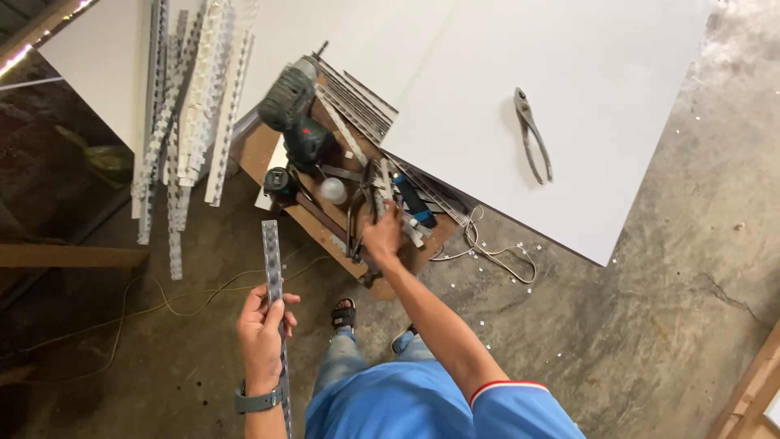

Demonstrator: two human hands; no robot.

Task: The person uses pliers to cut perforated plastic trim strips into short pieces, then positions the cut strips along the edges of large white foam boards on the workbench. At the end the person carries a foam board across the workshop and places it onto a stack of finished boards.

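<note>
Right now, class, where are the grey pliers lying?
In the head view, the pliers lie alone on the white board, upper right, beyond the cluttered wooden bench where the right hand reaches.

The person is wearing a bright blue short-sleeved shirt point(406, 402); its right sleeve is showing a red-and-white trim band point(497, 387) at the hem; a grey wristwatch point(258, 400) is sitting on the left wrist; faded blue jeans point(337, 362) are covering the legs; dark open sandals point(344, 314) are showing on the feet.
</note>
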